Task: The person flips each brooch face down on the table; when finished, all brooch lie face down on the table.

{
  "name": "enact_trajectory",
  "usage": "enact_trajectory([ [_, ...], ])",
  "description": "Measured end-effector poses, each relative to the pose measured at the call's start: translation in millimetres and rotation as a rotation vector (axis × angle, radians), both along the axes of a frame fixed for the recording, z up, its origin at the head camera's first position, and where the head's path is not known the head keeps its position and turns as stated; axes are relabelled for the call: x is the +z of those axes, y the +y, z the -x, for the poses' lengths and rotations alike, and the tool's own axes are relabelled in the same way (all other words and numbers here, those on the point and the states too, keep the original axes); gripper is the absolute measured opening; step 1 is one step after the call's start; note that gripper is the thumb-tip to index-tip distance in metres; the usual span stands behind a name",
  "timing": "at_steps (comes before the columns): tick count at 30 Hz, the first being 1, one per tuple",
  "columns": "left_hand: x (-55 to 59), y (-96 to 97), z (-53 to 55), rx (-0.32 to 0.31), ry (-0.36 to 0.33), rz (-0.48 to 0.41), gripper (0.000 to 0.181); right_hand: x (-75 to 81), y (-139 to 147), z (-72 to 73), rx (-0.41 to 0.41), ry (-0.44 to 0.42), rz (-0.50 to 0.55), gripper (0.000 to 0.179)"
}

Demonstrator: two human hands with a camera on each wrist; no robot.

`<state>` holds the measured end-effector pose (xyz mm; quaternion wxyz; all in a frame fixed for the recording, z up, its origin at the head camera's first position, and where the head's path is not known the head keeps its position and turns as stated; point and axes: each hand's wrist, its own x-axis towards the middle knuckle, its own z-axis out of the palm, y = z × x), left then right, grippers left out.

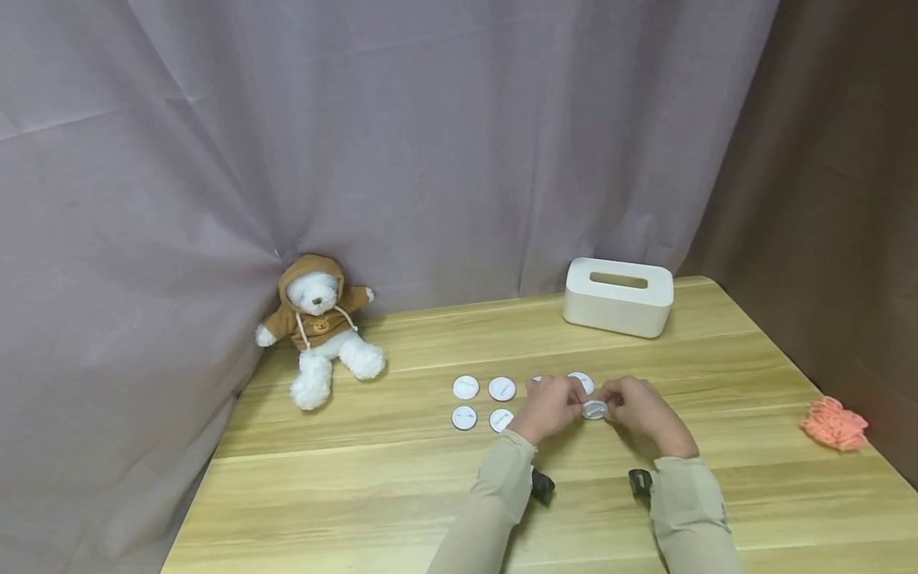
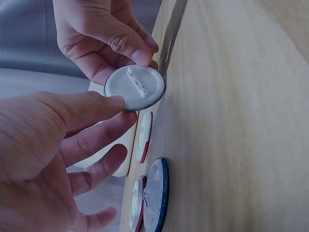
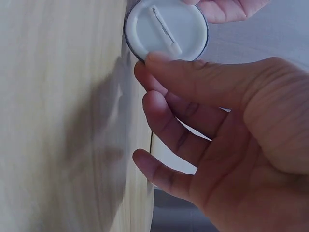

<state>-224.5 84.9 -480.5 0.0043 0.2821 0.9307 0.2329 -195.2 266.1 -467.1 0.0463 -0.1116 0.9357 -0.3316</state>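
Observation:
Both hands hold one round pin badge [image 1: 594, 410] between them, its white back with the safety pin facing up. My left hand [image 1: 551, 405] pinches one edge between thumb and forefinger, as the left wrist view shows. On the opposite edge, the thumb and forefinger of my right hand [image 1: 641, 408] pinch it too, seen close in the right wrist view [image 3: 227, 106]. Several more badges lie back side up in two rows, among them a far-left badge [image 1: 466, 387] and a near-left badge [image 1: 464, 418]. My left hand partly hides some of them.
A white tissue box [image 1: 618, 296] stands at the back right. At the back left sits a white teddy bear [image 1: 320, 331] in a brown hoodie. A bundle of coral yarn [image 1: 835, 423] lies near the table's right edge. Grey curtains hang behind the table.

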Motion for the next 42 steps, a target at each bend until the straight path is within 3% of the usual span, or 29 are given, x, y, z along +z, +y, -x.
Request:
enact_trajectory([
  [11,2.9,0.8,1.3,0.014,-0.020,-0.002,0.013,-0.6,0.0,2.0,-0.004,-0.020,0.039,0.016],
  [18,-1.3,2.5,0.5,0.030,-0.036,0.024,0.016,0.4,-2.5,0.6,-0.014,-0.070,0.077,0.021],
  [28,-5.3,6.8,1.3,0.027,-0.014,0.094,0.030,-1.7,-5.6,0.1,-0.017,-0.051,0.045,0.028],
  [42,-3.7,6.4,-2.2,0.007,-0.010,0.151,0.023,-4.9,-7.3,-0.3,-0.002,-0.051,-0.029,0.024],
])
